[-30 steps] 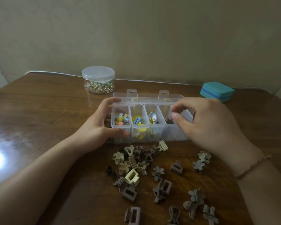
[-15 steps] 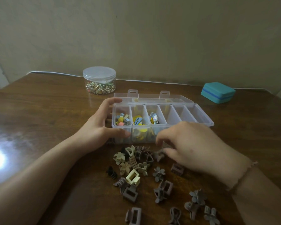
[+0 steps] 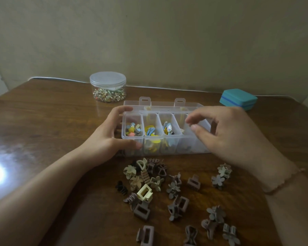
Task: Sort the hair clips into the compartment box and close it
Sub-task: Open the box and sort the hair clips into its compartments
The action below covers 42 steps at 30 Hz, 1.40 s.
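Clear plastic, the compartment box (image 3: 150, 135): long axis running left to right across the brown wooden table (image 3: 43, 125), lid (image 3: 160, 104) laid open and flat behind, two latch tabs pointing up and away toward the wall. Gripped at its left end by the left hand (image 3: 105, 139), thumb pressed against the near wall, fingers curled over the far corner, so closed on the box. Just right of those fingers, three compartments side by side holding small colourful clips, blue, yellow and pink among them. Over the fourth and fifth compartments, hovering, the right hand (image 3: 233, 137): thumb and forefinger tips apart with a slight gap, other fingers loosely curled, nothing seen between them. Below those fingertips, inside the box behind its near wall, a dark clip, blurred. On the right wrist, a thin bracelet (image 3: 284, 183). Nearer than both hands, loose on the wood, a scatter of hair clips (image 3: 174, 189) in brown, taupe, grey and cream, flower shapes and rectangular claws, pointing every which way; among them a cream rectangular clip (image 3: 144, 192) below the left thumb. Beyond the left fingers, a round clear jar (image 3: 107, 87) with a lid, filled with small trinkets. Beyond the right knuckles, well apart, a teal case (image 3: 238, 98), closed.
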Tool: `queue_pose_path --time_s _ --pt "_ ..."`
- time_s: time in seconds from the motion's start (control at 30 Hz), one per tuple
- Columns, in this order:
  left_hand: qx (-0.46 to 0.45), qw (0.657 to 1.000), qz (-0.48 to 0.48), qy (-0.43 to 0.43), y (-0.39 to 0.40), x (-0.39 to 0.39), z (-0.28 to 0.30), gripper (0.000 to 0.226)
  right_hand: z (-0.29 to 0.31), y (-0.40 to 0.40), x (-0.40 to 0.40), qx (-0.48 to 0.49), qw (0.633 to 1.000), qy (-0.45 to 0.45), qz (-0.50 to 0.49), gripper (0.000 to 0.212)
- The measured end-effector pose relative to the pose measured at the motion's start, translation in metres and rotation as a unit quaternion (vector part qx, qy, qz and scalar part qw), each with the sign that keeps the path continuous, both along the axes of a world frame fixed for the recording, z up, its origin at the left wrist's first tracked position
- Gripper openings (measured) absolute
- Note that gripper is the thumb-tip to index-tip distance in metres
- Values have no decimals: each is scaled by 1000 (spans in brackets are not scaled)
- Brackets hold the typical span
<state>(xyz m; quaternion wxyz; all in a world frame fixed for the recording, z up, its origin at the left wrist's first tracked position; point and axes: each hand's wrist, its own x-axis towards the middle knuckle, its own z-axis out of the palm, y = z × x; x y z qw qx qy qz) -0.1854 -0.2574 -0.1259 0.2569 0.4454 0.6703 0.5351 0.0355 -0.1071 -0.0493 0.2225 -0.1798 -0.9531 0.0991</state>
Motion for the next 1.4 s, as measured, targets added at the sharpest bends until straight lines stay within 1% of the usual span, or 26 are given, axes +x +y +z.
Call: queue_pose_path --time_s 0.03,0.07,0.17,0.2,0.27,0.37,0.47,0.5,0.53,0.57,0.63,0.67,0.7,0.73,0.8,0.87,0.9,0.97,1.0,1.03,1.07,1.1,1.17,1.2,1.3,1.4 --pt "-1 1000 -1 -1 0 0 0 94 3 -4 1 2 1000 -16 26 15" --pt "-3 1000 -2 -1 0 0 1 95 5 -10 2 -2 997 -57 55 14" --pt "-5 1000 -4 3 -1 0 1 96 3 -23 1 9 968 -221 121 24" --pt "-5 1000 -4 3 -1 1 1 96 1 -25 0 18 958 -256 132 28" --pt "-3 1000 -3 4 -1 1 1 96 -2 -28 -2 13 946 -291 142 33" --pt "-6 1000 -2 8 -1 1 2 96 -7 -28 -4 20 946 -286 153 31" --pt "-5 1000 1 11 -1 2 2 97 -6 -25 -4 31 948 -277 155 23" --pt "-6 1000 1 10 0 2 3 97 -3 -22 -3 22 954 -260 150 20" --pt "-5 1000 1 8 0 2 2 97 0 -18 -1 2 963 -227 142 16" --pt "-4 1000 0 5 0 2 2 96 4 -13 0 -25 976 -171 131 14" --pt "-1 1000 -3 -2 0 0 1 95 6 -3 3 -66 994 -9 89 15" --pt "0 1000 -4 -3 0 0 0 94 5 0 4 -66 995 52 59 15" --pt "0 1000 -5 -3 0 0 0 94 2 4 2 -51 995 78 25 15" --pt "-1 1000 -5 -3 0 0 0 94 -2 7 0 -27 997 74 -8 15" --pt "0 1000 -2 -2 0 0 0 93 -11 12 -6 18 998 19 -54 14" --pt "0 1000 1 -1 0 1 0 94 -16 13 -8 32 997 -24 -70 17" --pt "1 1000 1 -3 0 1 1 94 -16 14 -8 38 997 -17 -69 19" --pt "2 1000 -1 -7 0 1 0 95 -10 10 -5 43 997 49 -48 21" --pt "2 1000 -1 -8 0 0 0 95 -6 5 -3 35 996 77 -24 20" --pt "2 1000 -2 -8 0 0 0 95 -2 0 -2 24 996 81 11 19" --pt "1 1000 -2 -6 0 0 0 95 -1 -5 -1 15 997 55 53 19" --pt "0 1000 -2 -3 0 0 0 96 0 -12 -2 10 996 2 92 21" --pt "-2 1000 0 3 -1 1 1 97 -4 -24 -7 34 983 -113 139 25" --pt "-2 1000 -1 7 -1 1 1 97 -8 -29 -11 52 975 -151 153 28" --pt "-3 1000 -1 10 -1 1 2 98 -16 -36 -17 65 960 -202 182 35" --pt "-4 1000 -2 7 -1 1 2 97 -18 -35 -16 72 959 -195 194 30"
